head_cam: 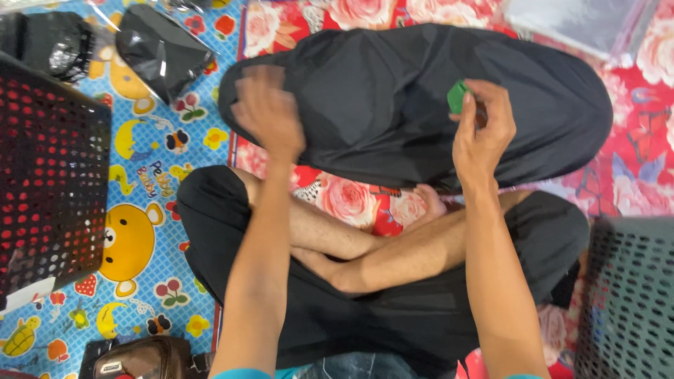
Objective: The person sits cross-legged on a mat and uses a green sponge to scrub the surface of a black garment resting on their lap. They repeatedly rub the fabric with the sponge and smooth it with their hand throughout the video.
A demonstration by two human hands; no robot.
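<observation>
A large piece of black cloth (393, 98) lies spread on a red floral mat (351, 200) in front of my crossed legs. My left hand (270, 112) rests flat on the cloth's left part, fingers apart, slightly blurred. My right hand (484, 130) is over the cloth's right part and pinches a small green object (457, 97) between its fingers.
A black perforated basket (49, 189) stands at the left on a blue cartoon mat (151, 189). A grey-green perforated basket (628, 302) is at the lower right. Black plastic-wrapped bundles (158, 45) lie at the top left, a clear plastic bag (576, 24) at the top right, a brown pouch (144, 358) below.
</observation>
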